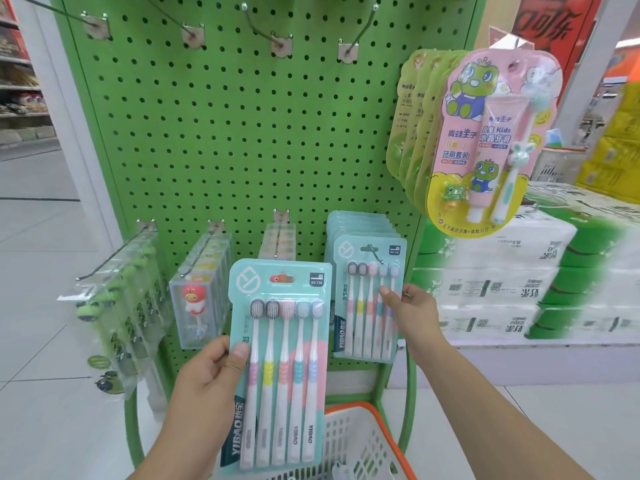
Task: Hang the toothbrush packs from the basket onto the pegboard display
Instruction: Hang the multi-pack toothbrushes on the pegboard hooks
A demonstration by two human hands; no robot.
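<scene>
On the green pegboard [242, 133], the hung row of packs [369, 296] could get shoved crooked on its hook while the right hand [412, 315] grips its front pack, thumb before, fingers behind. The left hand [211, 372] pinches a toothbrush pack [282, 358] above the basket [363, 441], hang-hole unhooked; it might slip.

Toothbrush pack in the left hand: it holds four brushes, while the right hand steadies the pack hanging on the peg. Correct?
Not quite. The head view shows five brushes in the toothbrush pack held by the left hand. The right hand does hold the hanging pack.
</scene>
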